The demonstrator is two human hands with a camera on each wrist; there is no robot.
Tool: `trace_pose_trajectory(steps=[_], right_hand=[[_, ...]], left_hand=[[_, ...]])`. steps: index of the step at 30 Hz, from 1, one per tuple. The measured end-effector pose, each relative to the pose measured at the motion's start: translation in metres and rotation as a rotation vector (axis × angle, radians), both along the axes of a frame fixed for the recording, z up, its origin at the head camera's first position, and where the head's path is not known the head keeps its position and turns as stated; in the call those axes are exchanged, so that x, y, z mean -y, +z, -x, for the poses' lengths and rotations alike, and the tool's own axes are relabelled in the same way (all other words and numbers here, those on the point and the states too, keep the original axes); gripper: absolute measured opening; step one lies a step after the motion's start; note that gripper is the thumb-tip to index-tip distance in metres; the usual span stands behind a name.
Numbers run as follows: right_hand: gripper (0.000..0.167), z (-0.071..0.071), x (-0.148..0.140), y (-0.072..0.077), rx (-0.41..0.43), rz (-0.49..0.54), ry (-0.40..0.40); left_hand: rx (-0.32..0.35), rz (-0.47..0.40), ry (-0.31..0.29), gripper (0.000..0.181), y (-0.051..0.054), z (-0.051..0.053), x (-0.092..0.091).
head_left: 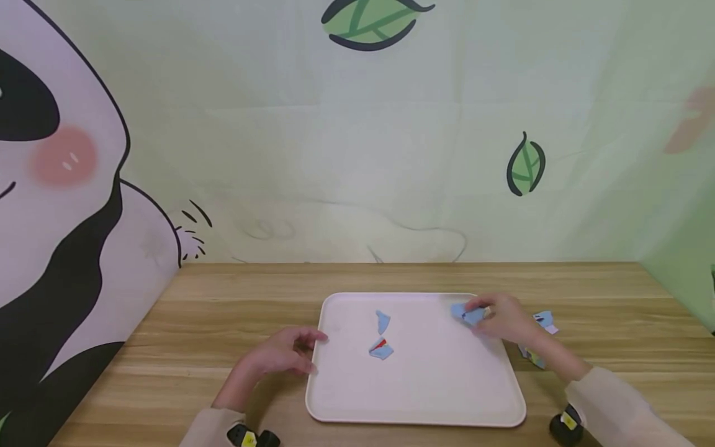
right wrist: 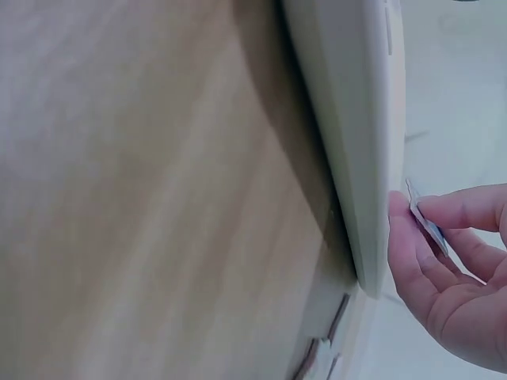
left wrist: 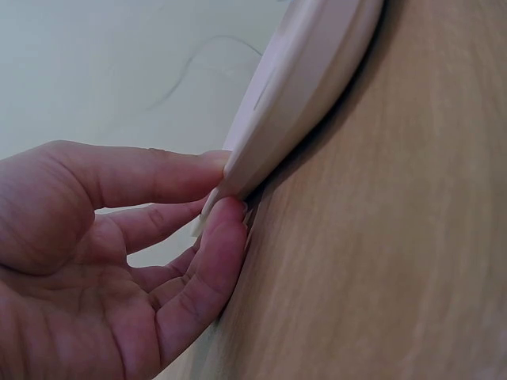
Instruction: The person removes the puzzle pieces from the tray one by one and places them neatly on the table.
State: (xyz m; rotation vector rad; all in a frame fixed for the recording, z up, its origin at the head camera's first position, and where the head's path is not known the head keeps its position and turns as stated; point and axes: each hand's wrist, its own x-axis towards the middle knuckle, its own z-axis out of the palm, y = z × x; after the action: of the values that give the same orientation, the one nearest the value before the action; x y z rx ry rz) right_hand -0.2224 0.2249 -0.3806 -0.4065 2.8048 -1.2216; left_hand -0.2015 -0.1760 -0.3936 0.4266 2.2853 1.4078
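Observation:
At the left rim of a white tray (head_left: pixel 419 391), my left hand (head_left: pixel 282 351) holds the edge, thumb and bent fingers touching it; the left wrist view shows the thumb (left wrist: pixel 170 176) against the rim. My right hand (head_left: pixel 503 316) pinches a light blue puzzle piece (head_left: pixel 467 314) over the tray's far right corner. From the right wrist view this piece (right wrist: pixel 428 226) appears thin and tilted between thumb and fingers. On the tray lie a narrow blue piece (head_left: pixel 382 321) and, nearer, a blue piece with a red stripe (head_left: pixel 382 349).
More printed pieces (head_left: pixel 544 321) lie on the wooden table (head_left: pixel 246 292) right of the tray, partly hidden by my right forearm. A wall (head_left: pixel 391 155) with painted leaves and a panda stands behind the table.

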Motion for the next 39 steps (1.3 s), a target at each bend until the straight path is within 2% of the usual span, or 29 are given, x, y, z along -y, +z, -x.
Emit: trace_pose_trajectory(steps=[9, 16, 25, 29, 34, 39], right_hand=[[0.034, -0.004, -0.011, 0.006, 0.037, 0.032, -0.027], [0.038, -0.011, -0.018, 0.010, 0.072, 0.095, -0.006], [0.043, -0.019, -0.031, 0.012, 0.136, 0.182, -0.025], [0.045, -0.023, -0.038, 0.012, 0.140, 0.211, -0.029], [0.045, -0.027, -0.048, 0.013, 0.108, 0.171, -0.036], [0.042, -0.033, -0.058, 0.012, 0.065, 0.175, 0.004]], left_hand=[[-0.006, 0.010, 0.002, 0.052, 0.000, 0.001, 0.001], [-0.008, 0.012, 0.002, 0.052, -0.001, 0.001, 0.002], [-0.012, 0.000, -0.011, 0.052, -0.002, 0.002, 0.004], [-0.012, 0.003, -0.011, 0.052, -0.002, 0.002, 0.004], [-0.011, 0.005, -0.011, 0.052, -0.002, 0.002, 0.005], [-0.011, 0.008, -0.013, 0.052, -0.001, 0.002, 0.005]])
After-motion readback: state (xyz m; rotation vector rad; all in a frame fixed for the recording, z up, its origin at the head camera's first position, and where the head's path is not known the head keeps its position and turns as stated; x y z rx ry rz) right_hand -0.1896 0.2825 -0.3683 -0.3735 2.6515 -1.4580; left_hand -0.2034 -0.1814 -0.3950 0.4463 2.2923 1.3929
